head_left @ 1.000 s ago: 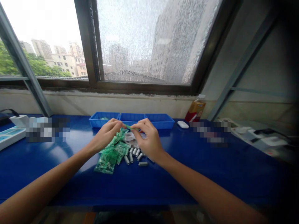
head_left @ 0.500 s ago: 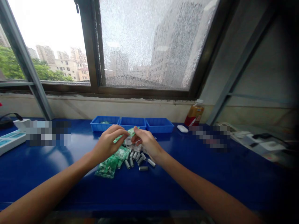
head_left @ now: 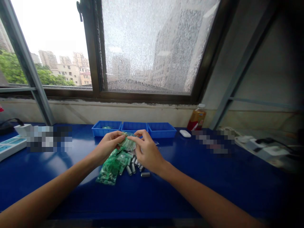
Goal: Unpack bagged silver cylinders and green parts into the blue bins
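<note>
My left hand [head_left: 110, 142] is closed, with thumb and fingers pinching the upper edge of a small green-tinted plastic bag [head_left: 129, 145]. From the other side my right hand [head_left: 148, 150] grips the same bag near its top, its fingers bent; some fingertips are hidden. The bag is held above a pile of similar green bags [head_left: 110, 167] lying on the table. Right beside the pile are several short silver metal cylinders [head_left: 145, 174], a few partly covered by my right hand. Clear plastic peeks out behind that hand.
Three joined blue bins [head_left: 161, 129] stand at the back; the left one has some green bags inside. To their right are a white oval case [head_left: 185, 133] and an amber drink bottle [head_left: 197, 118]. A white power strip [head_left: 14, 144] lies at far left on the blue table [head_left: 147, 199].
The green bag was edge-on between both hands, then tilted near my right hand; now it hangs face-on between them. My right hand again covers some cylinders. The view has tilted up slightly.
</note>
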Motion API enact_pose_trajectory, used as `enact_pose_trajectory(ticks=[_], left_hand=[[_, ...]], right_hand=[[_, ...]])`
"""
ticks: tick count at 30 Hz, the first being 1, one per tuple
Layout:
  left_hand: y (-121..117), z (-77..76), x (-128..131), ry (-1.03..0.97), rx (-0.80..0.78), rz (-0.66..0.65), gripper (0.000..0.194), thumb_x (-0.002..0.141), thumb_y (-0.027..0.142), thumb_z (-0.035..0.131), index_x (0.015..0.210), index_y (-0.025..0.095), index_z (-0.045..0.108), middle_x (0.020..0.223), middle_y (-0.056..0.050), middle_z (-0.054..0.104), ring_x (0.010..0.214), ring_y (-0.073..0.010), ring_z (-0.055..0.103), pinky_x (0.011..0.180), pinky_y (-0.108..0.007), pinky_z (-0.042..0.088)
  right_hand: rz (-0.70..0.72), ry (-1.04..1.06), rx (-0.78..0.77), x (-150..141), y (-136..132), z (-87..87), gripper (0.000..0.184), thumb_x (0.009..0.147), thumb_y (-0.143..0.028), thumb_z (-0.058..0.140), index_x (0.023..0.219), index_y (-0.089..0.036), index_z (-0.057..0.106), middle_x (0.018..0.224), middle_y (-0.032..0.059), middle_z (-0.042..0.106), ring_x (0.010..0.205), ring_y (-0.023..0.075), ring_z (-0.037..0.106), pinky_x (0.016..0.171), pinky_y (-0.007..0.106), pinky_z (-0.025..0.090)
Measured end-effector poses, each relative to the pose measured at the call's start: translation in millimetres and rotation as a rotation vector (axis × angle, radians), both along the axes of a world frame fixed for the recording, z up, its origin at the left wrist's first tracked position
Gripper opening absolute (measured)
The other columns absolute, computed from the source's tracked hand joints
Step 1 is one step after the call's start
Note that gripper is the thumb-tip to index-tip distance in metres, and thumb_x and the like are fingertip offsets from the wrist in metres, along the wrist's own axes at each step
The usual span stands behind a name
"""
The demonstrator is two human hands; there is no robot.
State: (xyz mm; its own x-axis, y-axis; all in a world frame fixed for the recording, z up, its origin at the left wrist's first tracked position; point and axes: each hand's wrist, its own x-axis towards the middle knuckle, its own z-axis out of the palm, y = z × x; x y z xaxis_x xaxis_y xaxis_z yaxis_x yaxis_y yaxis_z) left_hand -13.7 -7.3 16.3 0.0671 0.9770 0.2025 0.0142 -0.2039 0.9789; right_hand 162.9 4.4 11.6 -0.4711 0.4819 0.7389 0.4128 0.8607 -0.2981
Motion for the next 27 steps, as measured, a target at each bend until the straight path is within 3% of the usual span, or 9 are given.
enact_pose_trajectory(ticks=[3,5,6,9,11,15,18,21,27], left_hand=[[0.4,1.3,-3.8,0.108,0.168,0.204,0.020,0.078,0.035,0.057,0.083,0.015,0.057,0.067,0.003,0.050,0.057,-0.0092,0.045,0.050,-0.020,0.035],[-1.8,2.7,-6.1,0.276,0.354,0.320,0.017,0.080,0.032,0.054,0.087,0.016,0.058,0.073,0.000,0.056,0.064,-0.0117,0.050,0.056,-0.022,0.039],[-3.7,3.4,-6.7,0.375,0.456,0.340,0.015,0.081,0.029,0.054,0.088,0.017,0.058,0.077,-0.002,0.059,0.069,-0.0131,0.053,0.060,-0.024,0.040],[-10.3,4.6,-5.1,0.609,0.741,0.243,0.013,0.084,0.020,0.050,0.089,0.018,0.062,0.086,-0.005,0.063,0.081,-0.0157,0.055,0.071,-0.027,0.042],[-13.4,4.7,-2.4,0.710,0.866,0.127,0.017,0.084,0.016,0.048,0.091,0.020,0.063,0.090,-0.006,0.063,0.085,-0.0165,0.055,0.077,-0.030,0.041],[-14.7,6.2,1.5,0.811,0.808,0.060,0.019,0.081,0.021,0.053,0.096,0.022,0.065,0.095,-0.007,0.061,0.090,-0.0196,0.053,0.082,-0.034,0.039],[-14.0,9.9,1.6,0.694,0.522,0.009,0.026,0.082,0.036,0.052,0.097,0.019,0.064,0.094,-0.007,0.062,0.088,-0.0210,0.054,0.076,-0.033,0.040],[-12.0,12.3,0.7,0.418,0.206,-0.069,0.045,0.087,0.048,0.033,0.083,0.015,0.064,0.082,-0.007,0.063,0.075,-0.0183,0.054,0.063,-0.028,0.040],[1.4,3.0,-8.0,0.096,-0.036,-0.059,0.030,0.076,0.041,0.059,0.065,0.013,0.054,0.051,0.004,0.045,0.047,-0.0071,0.039,0.047,-0.020,0.028]], right_hand=[[0.013,0.114,-0.185,-3.0,-3.5,6.2,0.028,0.069,-0.003,0.047,0.088,-0.016,0.063,0.086,0.0058,0.051,0.080,0.0154,0.051,0.072,0.029,0.045],[0.064,0.196,-0.456,-5.2,-5.3,10.0,0.013,0.076,-0.017,0.050,0.079,-0.015,0.062,0.072,0.0024,0.052,0.064,0.0122,0.050,0.060,0.025,0.043],[0.109,0.239,-0.621,-6.2,-5.6,11.1,0.018,0.079,-0.027,0.049,0.076,-0.014,0.061,0.066,0.0009,0.052,0.057,0.0108,0.048,0.054,0.023,0.040],[0.223,0.405,-1.012,-8.3,-3.2,10.9,0.039,0.081,-0.049,0.043,0.070,-0.014,0.056,0.055,-0.0011,0.049,0.046,0.0083,0.043,0.043,0.020,0.031],[0.216,0.504,-1.082,-8.4,0.3,9.0,0.036,0.078,-0.049,0.048,0.068,-0.014,0.053,0.054,-0.0021,0.048,0.043,0.0072,0.040,0.041,0.020,0.028],[0.128,0.499,-0.861,-4.9,7.1,6.0,0.022,0.078,-0.037,0.052,0.074,-0.015,0.056,0.057,-0.0028,0.050,0.046,0.0080,0.041,0.044,0.020,0.032],[0.031,0.358,-0.456,-0.1,8.6,4.8,0.017,0.081,-0.030,0.050,0.082,-0.017,0.062,0.071,0.0017,0.057,0.061,0.0122,0.050,0.056,0.024,0.040],[-0.008,0.192,-0.115,2.4,6.0,2.6,0.019,0.083,-0.021,0.048,0.092,-0.020,0.064,0.078,0.0035,0.055,0.071,0.0138,0.052,0.064,0.026,0.043],[0.036,0.035,0.089,-3.3,-3.3,-2.7,0.032,0.078,-0.007,0.043,0.101,-0.020,0.061,0.100,0.0083,0.047,0.091,0.0166,0.050,0.079,0.030,0.046]])
